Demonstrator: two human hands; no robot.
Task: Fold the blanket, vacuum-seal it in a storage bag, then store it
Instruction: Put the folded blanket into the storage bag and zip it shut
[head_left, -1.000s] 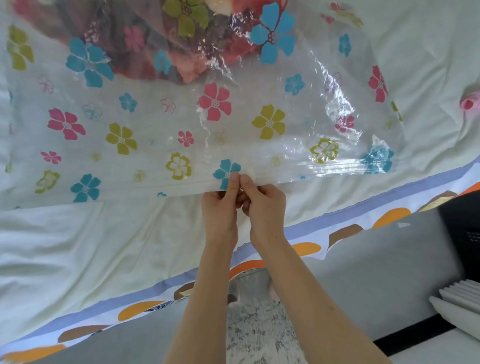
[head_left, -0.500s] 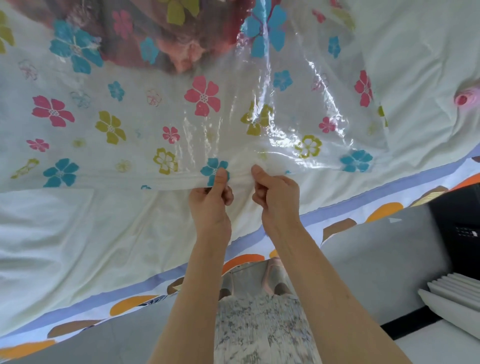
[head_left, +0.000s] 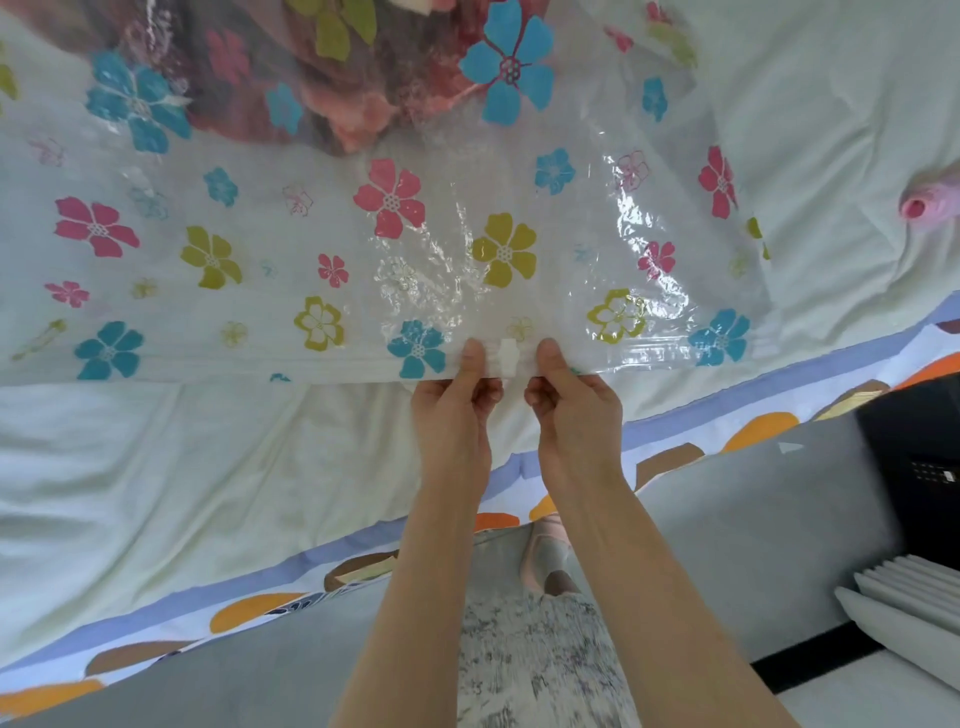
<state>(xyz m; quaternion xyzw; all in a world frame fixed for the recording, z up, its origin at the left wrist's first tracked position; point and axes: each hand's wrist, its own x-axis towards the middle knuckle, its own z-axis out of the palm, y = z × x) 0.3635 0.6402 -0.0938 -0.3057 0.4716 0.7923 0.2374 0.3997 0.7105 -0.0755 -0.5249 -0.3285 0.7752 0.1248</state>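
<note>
Pinching the zip edge of the flower-printed vacuum storage bag, both hands work at its near side. The left hand and right hand each keep a narrow grip on the plastic, thumb on top and curled fingers beneath. They flank the white slider clip, which sits on the seal between the two thumbs; whether either thumb touches it cannot be told. The bag lies flat on the bed, with much slack, wrinkled film between its mouth and its contents. The blanket, reddish-pink, is already inside at the far end, seen through the film as a bundled mass. Judgement: folding and bagging look done, and closing the zip is the step in hand. How much of the seal is shut cannot be read. Left to do: run the clip along the full edge, draw the air out, then store the pack. A small pink object lies on the bed at far right, unidentified.
</note>
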